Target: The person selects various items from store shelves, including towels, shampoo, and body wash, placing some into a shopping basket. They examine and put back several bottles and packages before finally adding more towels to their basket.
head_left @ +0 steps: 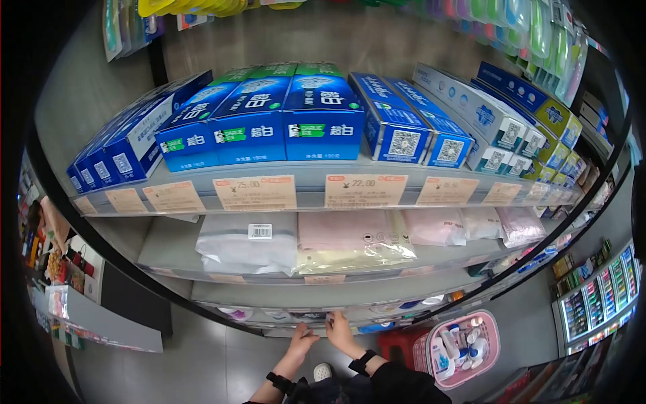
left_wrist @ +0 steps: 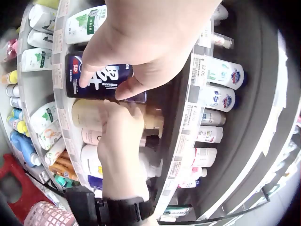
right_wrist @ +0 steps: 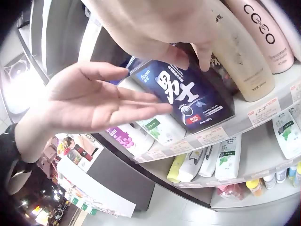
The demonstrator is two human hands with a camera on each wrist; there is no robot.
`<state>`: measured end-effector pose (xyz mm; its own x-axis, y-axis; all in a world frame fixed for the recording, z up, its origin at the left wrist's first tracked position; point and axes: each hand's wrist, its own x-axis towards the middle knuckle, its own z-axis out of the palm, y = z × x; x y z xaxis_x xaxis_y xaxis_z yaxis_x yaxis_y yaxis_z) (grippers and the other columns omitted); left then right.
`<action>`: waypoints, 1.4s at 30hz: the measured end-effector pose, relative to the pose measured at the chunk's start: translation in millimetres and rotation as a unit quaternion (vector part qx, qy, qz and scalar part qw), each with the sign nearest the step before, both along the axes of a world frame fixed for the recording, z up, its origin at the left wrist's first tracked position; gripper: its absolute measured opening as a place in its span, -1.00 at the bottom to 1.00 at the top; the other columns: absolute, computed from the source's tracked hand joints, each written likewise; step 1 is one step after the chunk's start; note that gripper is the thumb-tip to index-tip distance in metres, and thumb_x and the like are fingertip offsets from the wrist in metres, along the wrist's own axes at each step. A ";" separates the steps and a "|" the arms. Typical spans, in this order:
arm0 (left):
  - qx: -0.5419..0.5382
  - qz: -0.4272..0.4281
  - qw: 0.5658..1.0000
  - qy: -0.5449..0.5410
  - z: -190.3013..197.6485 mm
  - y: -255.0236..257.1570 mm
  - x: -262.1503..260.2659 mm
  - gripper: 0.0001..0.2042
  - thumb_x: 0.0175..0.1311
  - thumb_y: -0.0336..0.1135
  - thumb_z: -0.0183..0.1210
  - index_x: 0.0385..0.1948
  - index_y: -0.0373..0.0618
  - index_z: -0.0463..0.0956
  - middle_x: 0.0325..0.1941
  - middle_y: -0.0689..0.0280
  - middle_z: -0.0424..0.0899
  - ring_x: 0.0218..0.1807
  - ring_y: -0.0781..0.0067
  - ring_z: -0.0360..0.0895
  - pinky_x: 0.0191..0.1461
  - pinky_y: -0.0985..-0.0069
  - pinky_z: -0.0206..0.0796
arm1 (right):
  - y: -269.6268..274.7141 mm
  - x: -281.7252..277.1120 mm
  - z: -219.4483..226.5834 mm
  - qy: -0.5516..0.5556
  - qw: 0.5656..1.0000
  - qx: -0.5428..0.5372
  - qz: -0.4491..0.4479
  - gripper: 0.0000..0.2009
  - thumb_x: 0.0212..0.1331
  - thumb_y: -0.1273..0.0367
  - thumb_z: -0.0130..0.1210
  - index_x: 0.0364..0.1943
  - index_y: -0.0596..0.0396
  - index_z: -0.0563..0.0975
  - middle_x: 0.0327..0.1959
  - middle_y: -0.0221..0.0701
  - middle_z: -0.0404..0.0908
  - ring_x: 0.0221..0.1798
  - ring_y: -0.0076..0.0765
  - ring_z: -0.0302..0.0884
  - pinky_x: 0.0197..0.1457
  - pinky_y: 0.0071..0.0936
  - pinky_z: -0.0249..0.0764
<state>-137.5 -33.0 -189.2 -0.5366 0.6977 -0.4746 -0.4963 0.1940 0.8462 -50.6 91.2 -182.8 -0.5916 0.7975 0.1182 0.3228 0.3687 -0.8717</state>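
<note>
A dark blue men's toiletry box with large white lettering stands upright at a shelf's front edge. My right hand pinches its upper side edge, thumb over the front face and a finger beside it. The left hand has its fingers extended, with the tips overlapping the box's other side in the right wrist view. Beside the box are a pale yellow bottle and a white bottle with a green label. From the head view, both hands are low at the shelf front, left hand and right hand close together.
Toothpaste boxes line the upper shelf, above bagged goods. A pink basket of bottles stands at the right, by a red stool. More bottles fill the shelf below the box.
</note>
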 end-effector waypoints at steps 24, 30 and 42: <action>0.028 0.067 0.976 -0.206 -25.7 29.5 -31.1 -0.65 0.26 -0.19 -0.02 0.02 -0.16 0.31 0.15 0.11 0.48 0.16 0.09 0.44 0.15 0.18 0.33 | 48.8 412.0 -12.4 -0.048 0.897 -0.199 -0.392 -0.67 0.00 0.44 0.15 -0.10 0.23 0.51 -0.39 -0.29 0.64 -0.41 -0.49 0.56 -0.32 -0.55 0.45; 0.032 0.107 0.985 -0.132 -5.8 45.6 6.5 -0.63 0.20 -0.19 0.03 0.04 -0.03 0.31 0.09 0.18 0.50 0.08 0.18 0.49 0.04 0.23 0.36 | 83.0 464.4 -36.0 -0.106 0.859 -0.127 -0.485 -0.46 -0.14 0.38 0.28 0.03 0.12 0.39 -0.15 -0.11 0.58 -0.12 -0.12 0.58 -0.11 -0.31 0.49; 0.113 0.116 0.986 -0.024 105.2 56.1 112.7 -0.80 0.19 -0.33 0.04 -0.17 -0.13 0.38 -0.23 0.11 0.60 -0.24 0.15 0.62 -0.24 0.33 0.52 | 146.3 509.8 -53.8 -0.345 0.838 -0.037 -0.421 -0.35 -0.22 0.34 0.29 0.11 0.08 0.37 0.00 0.18 0.29 -0.14 0.28 0.47 -0.08 -0.02 0.48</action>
